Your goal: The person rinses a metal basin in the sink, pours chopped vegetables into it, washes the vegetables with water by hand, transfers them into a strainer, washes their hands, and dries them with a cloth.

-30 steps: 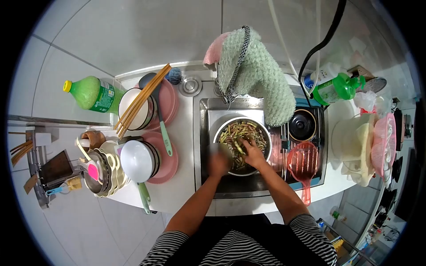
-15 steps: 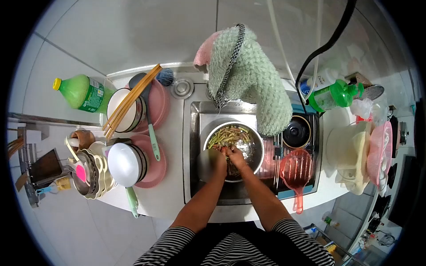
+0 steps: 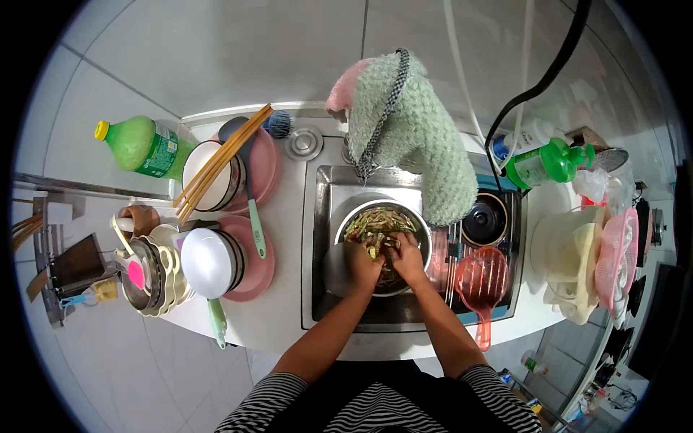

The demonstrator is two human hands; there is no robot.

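A round metal bowl (image 3: 430, 252) stands in the sink (image 3: 315, 216), holding cut green and reddish vegetable stems (image 3: 382, 219) that look wet. My left hand (image 3: 367, 267) is inside the bowl at its lower left, fingers curled on some of the stems; a round blurred patch covers part of this side. To its right, my right hand (image 3: 408, 257) also reaches into the bowl, fingers spread and tips among the stems. The two hands are a little apart.
A green cloth (image 3: 440, 151) hangs over the sink's back. Right of the bowl are a red strainer (image 3: 482, 278) and a dark pot (image 3: 484, 219). Bowls (image 3: 207, 263), pink plates (image 3: 253, 263), chopsticks (image 3: 224, 162) and a green bottle (image 3: 148, 146) stand on the left.
My hands were close together over the stems and have moved apart. The right has shifted right and its fingers have spread. The stems are stirred into a different arrangement.
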